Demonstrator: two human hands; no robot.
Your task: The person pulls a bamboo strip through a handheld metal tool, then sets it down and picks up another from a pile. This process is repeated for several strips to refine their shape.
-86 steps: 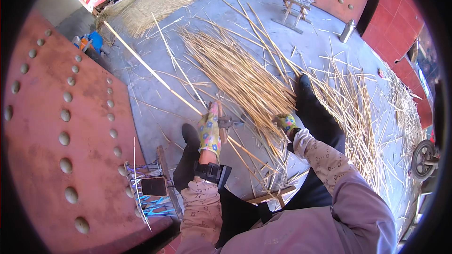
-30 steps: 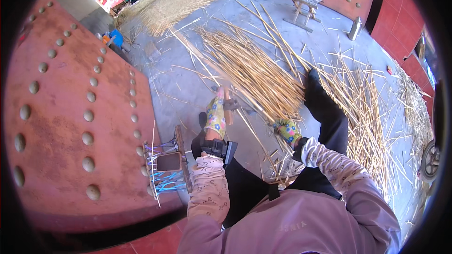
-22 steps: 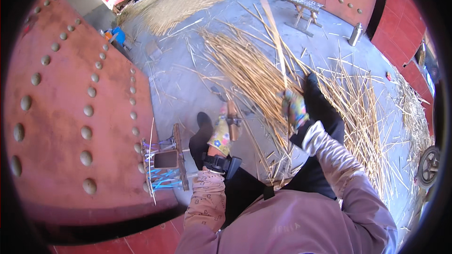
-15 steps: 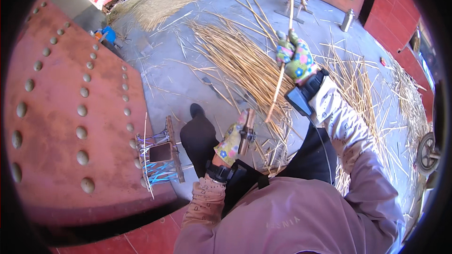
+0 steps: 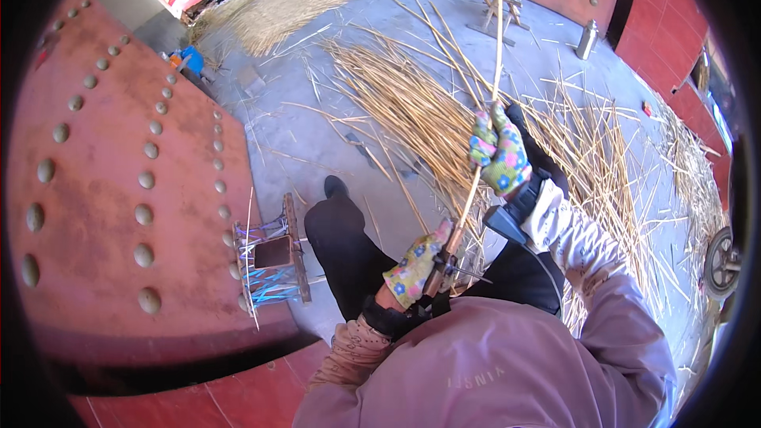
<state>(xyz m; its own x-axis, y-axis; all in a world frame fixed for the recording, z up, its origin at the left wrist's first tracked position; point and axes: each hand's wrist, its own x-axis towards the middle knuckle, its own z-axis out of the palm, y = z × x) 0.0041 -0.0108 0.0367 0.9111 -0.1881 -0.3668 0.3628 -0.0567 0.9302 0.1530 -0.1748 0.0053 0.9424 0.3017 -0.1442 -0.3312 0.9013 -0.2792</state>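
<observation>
As the head view shows, the gap between stalk and tool has just closed. The right hand, in a flowered glove, is wrapped round a long pale stalk that runs up past the floor's far side; half a second ago its lower end hung clear. Now that end comes down to the top of a small wooden tool with dark metal fittings. The left hand, gloved alike, clasps the tool just in front of the body. Whether the stalk has gone into it or only touches it cannot be told. For the work in hand, this seems to mean that stalk and tool are lined up, with both hands committed. Beyond them a thick heap of stalks lies on the grey floor, and a looser scatter of stalks lies to the right.
</observation>
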